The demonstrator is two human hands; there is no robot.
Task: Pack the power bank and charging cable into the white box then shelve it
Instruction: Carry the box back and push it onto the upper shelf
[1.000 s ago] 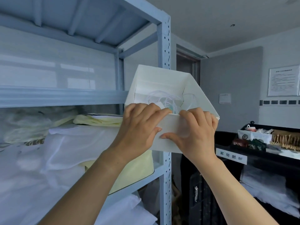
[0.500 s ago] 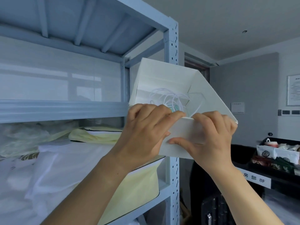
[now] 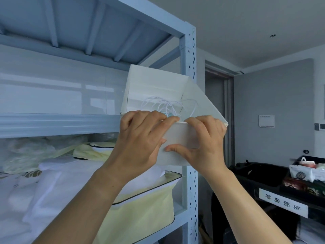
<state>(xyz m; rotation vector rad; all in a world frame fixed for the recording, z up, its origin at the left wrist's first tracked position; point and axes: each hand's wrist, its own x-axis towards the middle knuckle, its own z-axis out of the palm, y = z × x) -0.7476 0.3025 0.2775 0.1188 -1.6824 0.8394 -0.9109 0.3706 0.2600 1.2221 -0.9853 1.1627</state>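
Metal shelving [image 3: 189,50], smooth white box [image 3: 182,138], coiled cable [image 3: 158,103]

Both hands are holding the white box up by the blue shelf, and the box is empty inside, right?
Not empty. The head view shows a coiled white charging cable inside the open white cardboard box. The left hand and right hand do hold it up by the pale blue metal shelf.
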